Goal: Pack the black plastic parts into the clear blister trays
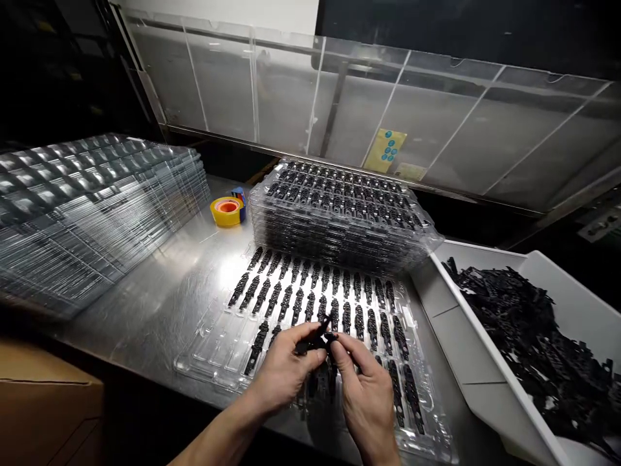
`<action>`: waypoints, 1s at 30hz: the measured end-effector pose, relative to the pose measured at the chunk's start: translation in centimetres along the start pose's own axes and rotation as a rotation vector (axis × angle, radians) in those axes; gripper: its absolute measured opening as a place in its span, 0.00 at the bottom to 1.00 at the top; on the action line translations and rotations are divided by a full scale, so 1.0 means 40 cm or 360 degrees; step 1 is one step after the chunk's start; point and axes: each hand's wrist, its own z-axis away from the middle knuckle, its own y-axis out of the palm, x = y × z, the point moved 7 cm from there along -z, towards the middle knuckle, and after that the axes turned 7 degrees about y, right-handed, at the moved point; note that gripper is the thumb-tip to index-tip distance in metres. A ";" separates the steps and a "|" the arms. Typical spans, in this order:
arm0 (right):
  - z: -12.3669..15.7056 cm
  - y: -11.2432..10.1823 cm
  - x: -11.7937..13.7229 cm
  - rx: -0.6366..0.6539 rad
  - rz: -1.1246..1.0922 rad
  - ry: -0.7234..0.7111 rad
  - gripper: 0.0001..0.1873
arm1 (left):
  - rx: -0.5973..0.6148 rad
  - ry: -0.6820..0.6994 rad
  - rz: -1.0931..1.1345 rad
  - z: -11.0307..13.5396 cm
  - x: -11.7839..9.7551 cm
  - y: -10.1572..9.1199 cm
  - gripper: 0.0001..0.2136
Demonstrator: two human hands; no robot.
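My left hand (284, 366) and right hand (367, 391) pinch black plastic (317, 339), one part or two I cannot tell, above a clear compartment tray (213, 343); a white bin (473, 362) stands right.

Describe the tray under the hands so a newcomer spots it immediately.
On the metal table, find the clear tray stack loaded with black parts. Nearer lies the tray, beneath the left hand and right hand. Unlike the stack's top, it shows bare slots at its left.
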 end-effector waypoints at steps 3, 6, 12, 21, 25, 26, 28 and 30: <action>0.010 -0.015 -0.022 -0.0226 -0.0038 0.0150 0.17 | -0.0071 -0.0056 0.0112 0.013 0.009 -0.029 0.15; 0.010 -0.050 -0.060 -0.0265 0.0023 0.0370 0.23 | -0.0142 -0.0179 0.0261 0.028 0.022 -0.063 0.19; 0.017 -0.096 -0.120 -0.0143 0.0641 0.0567 0.23 | -0.0297 -0.0314 0.0189 0.077 0.014 -0.170 0.20; 0.011 -0.052 -0.090 -0.0188 0.1197 -0.0168 0.20 | -0.0421 -0.0355 -0.0003 0.146 0.003 -0.249 0.18; 0.011 -0.047 -0.085 -0.0093 0.1335 -0.0380 0.17 | -0.0374 -0.0445 -0.0077 0.163 0.022 -0.256 0.19; 0.013 -0.049 -0.085 -0.0037 0.1342 -0.0395 0.16 | -0.0376 -0.0463 -0.0102 0.167 0.026 -0.259 0.20; 0.021 -0.050 -0.087 0.0134 0.1347 -0.0417 0.14 | -0.0383 -0.0478 -0.0160 0.173 0.029 -0.264 0.22; 0.031 -0.054 -0.092 0.0309 0.1375 -0.0410 0.16 | -0.0350 -0.0485 -0.0205 0.175 0.030 -0.265 0.22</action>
